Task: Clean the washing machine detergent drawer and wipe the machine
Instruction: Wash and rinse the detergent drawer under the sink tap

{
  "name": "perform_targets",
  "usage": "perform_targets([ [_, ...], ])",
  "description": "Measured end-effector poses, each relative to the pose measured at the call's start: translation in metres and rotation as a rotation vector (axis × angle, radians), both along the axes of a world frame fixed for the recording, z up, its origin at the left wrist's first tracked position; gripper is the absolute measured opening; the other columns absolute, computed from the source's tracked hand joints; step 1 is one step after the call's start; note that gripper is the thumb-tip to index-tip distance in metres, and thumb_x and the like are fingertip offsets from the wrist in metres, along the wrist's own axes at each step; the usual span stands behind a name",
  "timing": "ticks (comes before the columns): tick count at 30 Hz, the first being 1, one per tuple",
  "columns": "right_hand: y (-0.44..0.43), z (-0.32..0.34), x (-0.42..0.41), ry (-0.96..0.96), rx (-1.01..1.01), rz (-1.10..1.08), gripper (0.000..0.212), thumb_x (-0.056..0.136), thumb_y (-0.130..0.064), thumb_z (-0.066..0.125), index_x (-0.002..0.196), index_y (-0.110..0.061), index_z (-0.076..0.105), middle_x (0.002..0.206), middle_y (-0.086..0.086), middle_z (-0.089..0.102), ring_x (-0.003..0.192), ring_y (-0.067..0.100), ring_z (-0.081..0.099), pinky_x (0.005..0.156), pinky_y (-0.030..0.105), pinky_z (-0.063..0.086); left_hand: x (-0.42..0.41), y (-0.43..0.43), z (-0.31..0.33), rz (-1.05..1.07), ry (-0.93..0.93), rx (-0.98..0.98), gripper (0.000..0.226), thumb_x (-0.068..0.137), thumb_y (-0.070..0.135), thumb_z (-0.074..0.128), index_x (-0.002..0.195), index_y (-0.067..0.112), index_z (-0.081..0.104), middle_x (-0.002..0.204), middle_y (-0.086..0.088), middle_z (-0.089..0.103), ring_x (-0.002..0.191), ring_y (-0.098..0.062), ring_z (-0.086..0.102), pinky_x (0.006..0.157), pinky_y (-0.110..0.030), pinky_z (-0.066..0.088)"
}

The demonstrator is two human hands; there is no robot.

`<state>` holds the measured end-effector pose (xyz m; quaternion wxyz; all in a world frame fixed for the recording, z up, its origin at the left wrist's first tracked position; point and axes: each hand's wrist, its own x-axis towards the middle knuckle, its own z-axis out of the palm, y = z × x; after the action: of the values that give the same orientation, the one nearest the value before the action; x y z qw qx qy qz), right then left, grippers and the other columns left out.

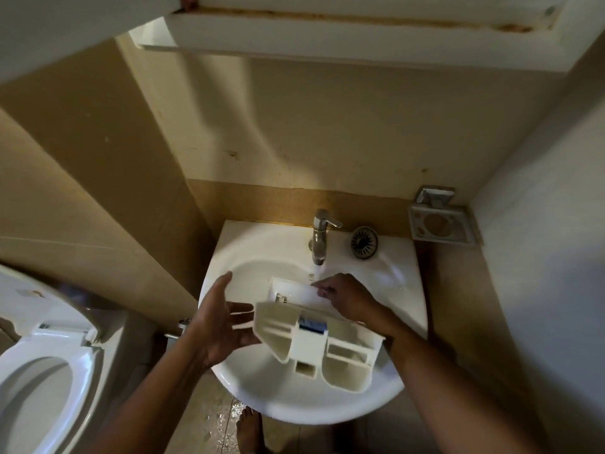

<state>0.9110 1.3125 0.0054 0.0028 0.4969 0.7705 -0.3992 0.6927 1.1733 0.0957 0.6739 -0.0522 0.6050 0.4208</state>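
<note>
Detergent drawer is up over the sink, tilted, its far end just under the running tap. The right hand is curled over that far rim and seems to be pinching it. The left hand is splayed wide, palm against the near-left end, propping rather than gripping. That's the worry: wet plastic, effectively one real grip, and a slip drops the drawer into the basin. Water deflecting off the compartments could also spill over the rim onto the already wet-looking floor, right by a bare foot.
</note>
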Motion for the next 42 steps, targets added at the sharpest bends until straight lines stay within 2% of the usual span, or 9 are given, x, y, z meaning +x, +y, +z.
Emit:
perform_targets([
  [3, 0.002, 0.017, -0.010, -0.047, 0.121, 0.033, 0.027, 0.097, -0.032, 0.058, 0.121, -0.026, 0.070, 0.126, 0.003, 0.068, 0.116, 0.021, 0.061, 0.094, 0.033, 0.050, -0.003, -0.004, -0.017, -0.200, -0.102, -0.061, 0.094, 0.080, 0.070, 0.061, 0.134, -0.006, 0.047, 0.119, -0.026, 0.059, 0.091, -0.035, 0.065, 0.062, -0.041, 0.062],
  [6, 0.007, 0.018, -0.017, -0.029, 0.176, 0.006, 0.024, 0.094, -0.035, 0.062, 0.109, -0.022, 0.075, 0.113, 0.003, 0.073, 0.105, 0.020, 0.066, 0.087, 0.035, 0.053, 0.010, 0.000, -0.025, -0.345, -0.132, -0.024, 0.069, 0.081, 0.050, 0.076, 0.130, 0.007, 0.056, 0.121, -0.024, 0.065, 0.107, -0.038, 0.066, 0.087, -0.051, 0.059],
  [9, 0.013, 0.019, -0.017, 0.007, 0.181, -0.101, 0.019, 0.089, -0.035, 0.067, 0.094, -0.021, 0.079, 0.097, 0.001, 0.076, 0.092, 0.019, 0.069, 0.075, 0.032, 0.054, 0.023, 0.006, -0.030, -0.439, 0.248, 0.006, 0.044, 0.085, 0.018, 0.073, 0.126, 0.008, 0.061, 0.106, -0.020, 0.071, 0.096, -0.037, 0.069, 0.083, -0.049, 0.060],
  [11, 0.018, 0.016, -0.012, -0.009, 0.200, -0.168, 0.020, 0.088, -0.037, 0.067, 0.089, -0.020, 0.077, 0.087, 0.002, 0.074, 0.082, 0.020, 0.068, 0.069, 0.032, 0.051, 0.027, 0.012, -0.030, -0.390, 0.343, 0.025, 0.040, 0.084, 0.008, 0.062, 0.125, 0.008, 0.063, 0.103, -0.017, 0.069, 0.092, -0.034, 0.066, 0.070, -0.041, 0.059],
  [13, 0.023, 0.016, -0.004, -0.039, 0.209, -0.188, 0.017, 0.089, -0.032, 0.065, 0.097, -0.020, 0.074, 0.094, 0.001, 0.074, 0.088, 0.020, 0.067, 0.073, 0.034, 0.054, 0.029, 0.020, -0.026, -0.361, 0.340, 0.054, 0.041, 0.084, 0.009, 0.058, 0.124, 0.011, 0.062, 0.109, -0.016, 0.067, 0.096, -0.034, 0.063, 0.067, -0.038, 0.056],
  [17, 0.031, 0.022, 0.009, -0.058, 0.242, -0.165, 0.035, 0.093, -0.017, 0.058, 0.127, -0.022, 0.066, 0.127, 0.003, 0.067, 0.117, 0.024, 0.061, 0.094, 0.033, 0.051, 0.030, 0.039, -0.021, -0.356, 0.368, 0.080, 0.046, 0.081, 0.012, 0.058, 0.127, 0.010, 0.060, 0.113, -0.018, 0.064, 0.099, -0.035, 0.060, 0.067, -0.038, 0.054],
  [28, 0.052, 0.028, 0.009, 0.004, 0.331, -0.214, 0.027, 0.097, -0.014, 0.056, 0.118, -0.018, 0.072, 0.124, 0.005, 0.066, 0.112, 0.024, 0.060, 0.081, 0.022, 0.041, 0.031, 0.050, -0.024, -0.254, 0.298, 0.051, 0.047, 0.084, 0.016, 0.062, 0.129, 0.012, 0.051, 0.117, -0.017, 0.060, 0.097, -0.033, 0.056, 0.064, -0.036, 0.050],
  [32, 0.055, 0.030, 0.005, -0.003, 0.341, -0.213, 0.026, 0.096, -0.013, 0.057, 0.117, -0.017, 0.072, 0.123, 0.007, 0.064, 0.114, 0.024, 0.058, 0.083, 0.024, 0.041, 0.031, 0.051, -0.025, -0.226, 0.280, 0.050, 0.048, 0.085, 0.016, 0.062, 0.131, 0.012, 0.050, 0.118, -0.017, 0.059, 0.096, -0.032, 0.056, 0.061, -0.034, 0.049],
  [42, 0.055, 0.034, 0.004, -0.001, 0.329, -0.228, 0.025, 0.095, -0.013, 0.060, 0.115, -0.018, 0.073, 0.121, 0.006, 0.063, 0.112, 0.024, 0.058, 0.083, 0.023, 0.040, 0.030, 0.051, -0.024, -0.248, 0.293, 0.072, 0.047, 0.084, 0.013, 0.061, 0.130, 0.011, 0.050, 0.119, -0.017, 0.058, 0.096, -0.032, 0.056, 0.071, -0.039, 0.050],
])
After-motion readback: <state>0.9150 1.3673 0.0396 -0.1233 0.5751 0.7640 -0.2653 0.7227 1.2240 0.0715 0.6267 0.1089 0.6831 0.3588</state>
